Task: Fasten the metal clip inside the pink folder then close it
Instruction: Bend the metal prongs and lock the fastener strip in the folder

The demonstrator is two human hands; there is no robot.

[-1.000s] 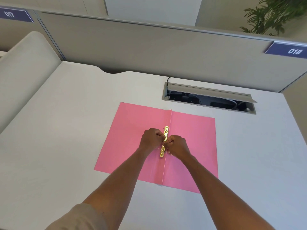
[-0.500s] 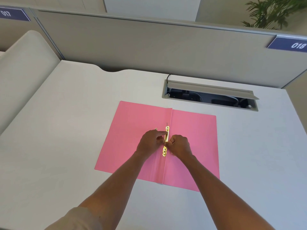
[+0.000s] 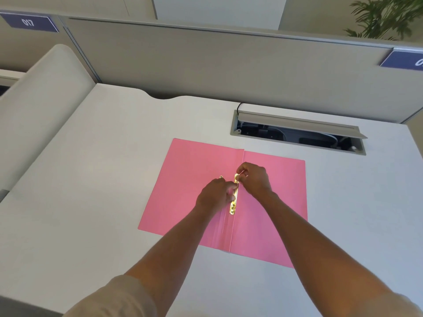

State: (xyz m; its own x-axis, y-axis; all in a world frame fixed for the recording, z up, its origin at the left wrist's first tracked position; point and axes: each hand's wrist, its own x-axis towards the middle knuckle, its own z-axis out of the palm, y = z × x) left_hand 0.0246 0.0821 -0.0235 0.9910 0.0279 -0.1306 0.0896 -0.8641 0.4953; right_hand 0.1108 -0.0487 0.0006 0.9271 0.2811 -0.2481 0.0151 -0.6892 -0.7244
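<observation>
The pink folder [image 3: 187,184] lies open and flat on the white desk, spine running away from me. A gold metal clip [image 3: 234,205] sits along the spine at the middle. My left hand [image 3: 215,194] rests on the left flap with its fingers pressed against the clip's middle. My right hand [image 3: 254,178] is just right of the spine, fingertips pinched on the clip's far end. A small gold piece [image 3: 221,177] shows just beyond my left hand; the clip's middle is hidden by my fingers.
An open cable tray [image 3: 297,136] with a raised grey lid is sunk into the desk behind the folder. A grey partition [image 3: 206,65] runs along the desk's back edge. White desk surface [image 3: 91,179] extends to the left.
My right hand has moved up the spine from the clip's near half to its far end. My left hand has opened slightly and slid along the clip. The clip's near end is now uncovered.
</observation>
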